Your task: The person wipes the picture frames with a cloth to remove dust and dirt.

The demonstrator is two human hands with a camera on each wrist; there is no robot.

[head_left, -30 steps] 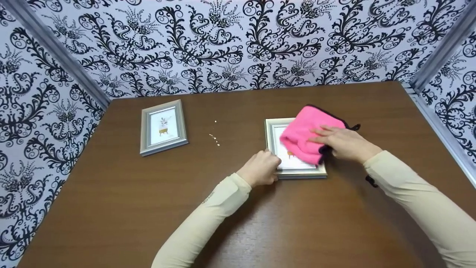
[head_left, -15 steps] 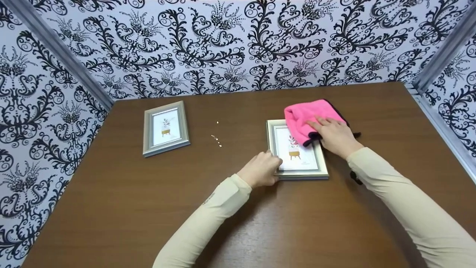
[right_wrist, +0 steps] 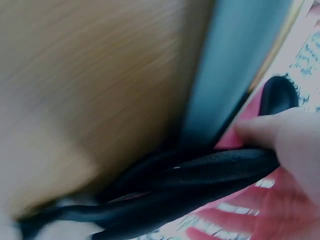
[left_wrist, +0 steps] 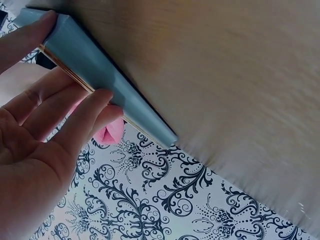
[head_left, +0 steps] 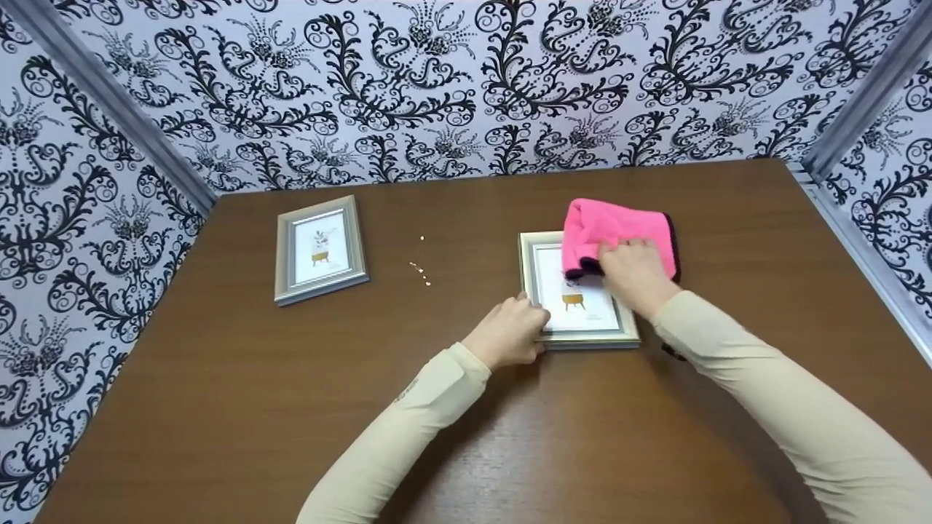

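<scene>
A picture frame with a drawing of a potted plant lies flat on the table, right of centre. My left hand grips its near left corner; in the left wrist view, thumb and fingers are on the frame's side. My right hand holds a pink cleaning cloth with black edging against the frame's far right part, covering that corner and the top of the drawing. The right wrist view shows the thumb at the cloth's folded black edging.
A second, similar picture frame lies at the table's far left. Between the two frames are several small pale specks on the brown tabletop. Patterned walls stand at the back and sides.
The right hand has slid the cloth up off the middle of the drawing, then slightly left and nearer. Its fingers are now more bent. The left hand and frame have stayed put.
</scene>
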